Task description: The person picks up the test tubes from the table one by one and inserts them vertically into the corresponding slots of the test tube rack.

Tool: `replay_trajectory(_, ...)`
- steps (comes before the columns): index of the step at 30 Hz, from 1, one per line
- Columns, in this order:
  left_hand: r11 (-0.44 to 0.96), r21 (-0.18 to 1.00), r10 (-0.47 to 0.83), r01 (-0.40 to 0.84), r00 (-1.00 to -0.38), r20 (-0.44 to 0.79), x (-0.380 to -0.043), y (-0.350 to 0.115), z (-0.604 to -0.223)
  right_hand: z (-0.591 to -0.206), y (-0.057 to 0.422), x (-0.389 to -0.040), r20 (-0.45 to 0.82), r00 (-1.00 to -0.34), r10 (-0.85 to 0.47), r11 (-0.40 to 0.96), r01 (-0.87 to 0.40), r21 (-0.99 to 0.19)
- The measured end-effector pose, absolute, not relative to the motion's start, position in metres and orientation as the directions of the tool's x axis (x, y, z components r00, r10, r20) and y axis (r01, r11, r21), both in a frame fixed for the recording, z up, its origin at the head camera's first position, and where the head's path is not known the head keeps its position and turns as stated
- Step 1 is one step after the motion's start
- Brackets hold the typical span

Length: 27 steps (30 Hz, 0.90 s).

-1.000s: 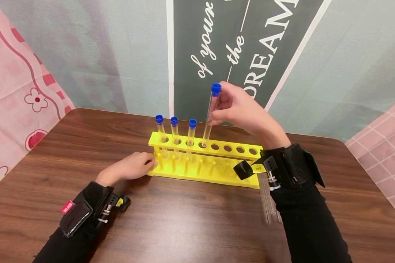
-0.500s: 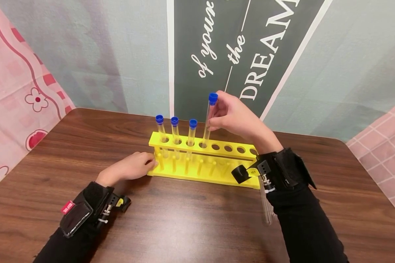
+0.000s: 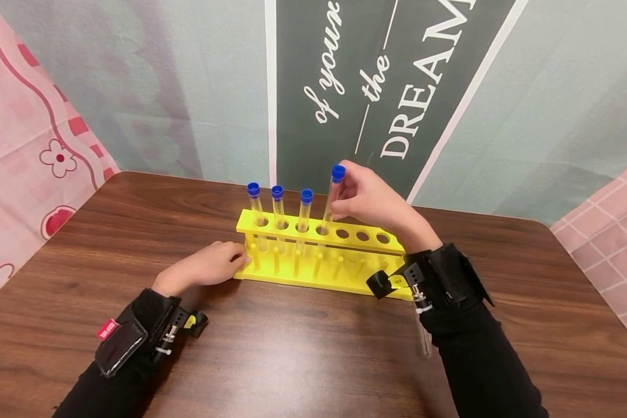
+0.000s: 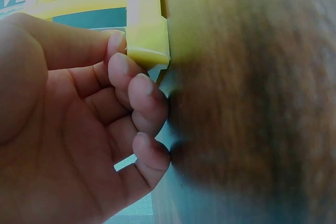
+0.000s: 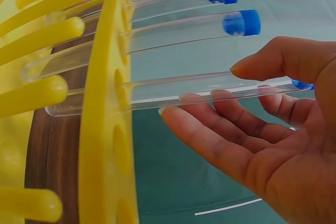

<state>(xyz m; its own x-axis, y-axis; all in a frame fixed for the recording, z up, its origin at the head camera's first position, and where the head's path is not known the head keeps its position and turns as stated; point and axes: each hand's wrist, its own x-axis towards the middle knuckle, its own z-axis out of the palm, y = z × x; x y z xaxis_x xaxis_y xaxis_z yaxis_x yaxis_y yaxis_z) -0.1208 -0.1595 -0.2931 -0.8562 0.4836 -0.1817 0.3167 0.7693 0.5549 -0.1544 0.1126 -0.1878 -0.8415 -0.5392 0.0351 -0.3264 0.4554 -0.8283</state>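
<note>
A yellow test tube rack (image 3: 303, 280) stands on the wooden table. My left hand (image 3: 209, 266) holds its left end; in the left wrist view the thumb and index fingertips pinch the base corner (image 4: 148, 51). With my right hand (image 3: 373, 197) I grip a clear test tube (image 5: 178, 88) with a blue cap (image 3: 338, 172), thumb on one side and fingers on the other. This tube passes through the fourth hole from the left, its rounded bottom below the top plate in the right wrist view. Three blue-capped tubes (image 5: 189, 30) stand in the holes to its left.
Clear loose tubes (image 3: 424, 341) lie on the table (image 3: 292, 360), partly hidden under my right forearm. Bare holes (image 3: 362, 235) continue along the rack's right part, with upright pegs (image 3: 338, 267) in front. A printed cloth (image 3: 224, 104) hangs behind the table.
My right hand has lowered the test tube from just over the fourth hole down into it, its cap sinking closer to the others. The left hand and rack have stayed in place.
</note>
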Motion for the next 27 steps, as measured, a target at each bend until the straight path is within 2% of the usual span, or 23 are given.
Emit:
replay_trajectory(12,0.769,0.555,0.484,0.316,-0.856,-0.183,-0.120,-0.159,-0.293,-0.196,0.110,-0.153,0.007,-0.843,-0.537,0.572,-0.371,-0.732)
replay_trajectory(27,0.771,0.555,0.481,0.313,-0.857,-0.185,-0.121,-0.160,-0.293,-0.199,0.109,-0.151,-0.030,-0.846,-0.533,0.609,-0.358,-0.707)
